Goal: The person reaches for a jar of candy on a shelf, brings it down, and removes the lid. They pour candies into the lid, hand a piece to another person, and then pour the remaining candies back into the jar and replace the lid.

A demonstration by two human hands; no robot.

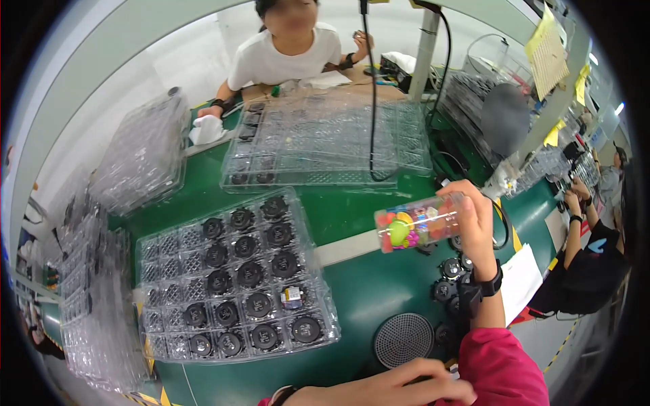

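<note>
R hand [469, 216] grips clear jar [433, 220] w/ colourful bits [401, 231], sideways over green bench [355, 294]; L hand [399, 388] loosely bent, can't tell if empty. If grip slips, jar could hit black round parts [451, 268].

Tray: On the desk [352, 298], a compartment tray [162, 271] carried parts [250, 274] mainly in its right-hand columns, with a block [292, 298] among them.
Stacks: One tray stack [101, 318] stood left of it; another stack [139, 152] lay behind.
Far side: More trays [325, 142] lay before a co-worker [291, 57].
Jar: The right hand [472, 213] held a jar [420, 223] above the desk, right of the tray.
Right side: Loose parts [451, 268] lay between a grille [404, 340] and paper [521, 281].
Foreground: The left hand [406, 386] was nearest the lower edge.
</note>
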